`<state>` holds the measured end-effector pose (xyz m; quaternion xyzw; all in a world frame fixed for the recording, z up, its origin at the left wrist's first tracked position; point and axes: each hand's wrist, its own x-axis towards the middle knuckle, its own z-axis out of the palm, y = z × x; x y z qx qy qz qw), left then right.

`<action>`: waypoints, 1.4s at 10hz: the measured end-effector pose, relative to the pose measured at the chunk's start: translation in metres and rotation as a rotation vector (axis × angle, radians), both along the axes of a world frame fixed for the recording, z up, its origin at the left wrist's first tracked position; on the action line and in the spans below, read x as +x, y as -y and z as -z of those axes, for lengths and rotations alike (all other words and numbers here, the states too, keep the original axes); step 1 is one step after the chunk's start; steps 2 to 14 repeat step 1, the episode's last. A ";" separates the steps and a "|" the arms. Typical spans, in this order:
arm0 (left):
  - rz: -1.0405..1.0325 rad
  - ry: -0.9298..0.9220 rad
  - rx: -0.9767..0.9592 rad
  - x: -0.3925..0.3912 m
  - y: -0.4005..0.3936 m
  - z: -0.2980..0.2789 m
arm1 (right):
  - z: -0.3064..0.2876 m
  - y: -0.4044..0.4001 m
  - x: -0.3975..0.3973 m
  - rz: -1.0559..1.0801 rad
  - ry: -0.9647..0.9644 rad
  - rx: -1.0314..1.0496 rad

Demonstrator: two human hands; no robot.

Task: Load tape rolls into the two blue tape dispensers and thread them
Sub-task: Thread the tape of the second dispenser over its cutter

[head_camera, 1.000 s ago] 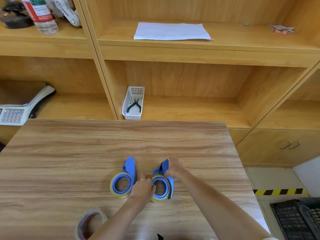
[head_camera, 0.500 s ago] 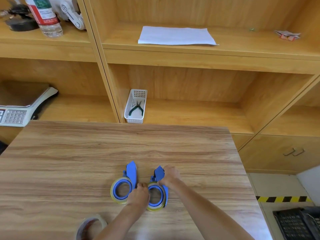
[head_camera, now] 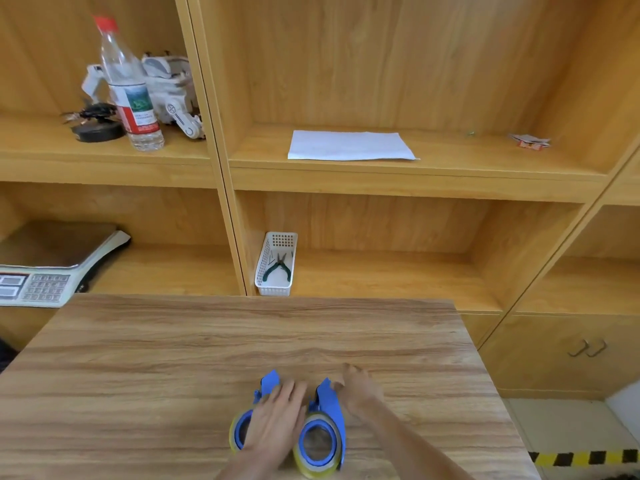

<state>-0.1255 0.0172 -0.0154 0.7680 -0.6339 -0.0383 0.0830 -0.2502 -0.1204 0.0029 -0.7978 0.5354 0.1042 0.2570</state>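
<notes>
Both hands down on the two blue dispensers, near edge of the table.

Left hand [head_camera: 277,415] lies flat, fingers straight, over the left dispenser [head_camera: 268,384], covering most of its tape roll [head_camera: 237,432]. Right hand [head_camera: 356,389] rests just beside the right dispenser [head_camera: 329,403], touching its blue tip; fingers curl down to the wood, but whether they pinch anything I cannot tell. Right tape roll [head_camera: 317,441] sits seated, clear and yellowish at the rim. Dispensers stand side by side, near touching, long axes running away from the body, tips far, rolls near. Each hand is nearer its own dispenser; threading likely works from the far tips. Table [head_camera: 173,358] is bare wood beyond. Farther off, a white basket [head_camera: 277,265] with pliers, a scale [head_camera: 41,275], a sheet of paper [head_camera: 349,145], a bottle [head_camera: 130,88] on the shelves.
</notes>
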 end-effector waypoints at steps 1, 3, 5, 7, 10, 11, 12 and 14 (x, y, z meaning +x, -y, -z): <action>0.060 -0.008 -0.241 0.016 0.019 -0.037 | -0.041 0.004 0.015 0.011 0.131 -0.171; 0.060 -0.008 -0.241 0.016 0.019 -0.037 | -0.041 0.004 0.015 0.011 0.131 -0.171; 0.060 -0.008 -0.241 0.016 0.019 -0.037 | -0.041 0.004 0.015 0.011 0.131 -0.171; 0.060 -0.008 -0.241 0.016 0.019 -0.037 | -0.041 0.004 0.015 0.011 0.131 -0.171; 0.060 -0.008 -0.241 0.016 0.019 -0.037 | -0.041 0.004 0.015 0.011 0.131 -0.171; 0.060 -0.008 -0.241 0.016 0.019 -0.037 | -0.041 0.004 0.015 0.011 0.131 -0.171; 0.060 -0.008 -0.241 0.016 0.019 -0.037 | -0.041 0.004 0.015 0.011 0.131 -0.171; 0.060 -0.008 -0.241 0.016 0.019 -0.037 | -0.041 0.004 0.015 0.011 0.131 -0.171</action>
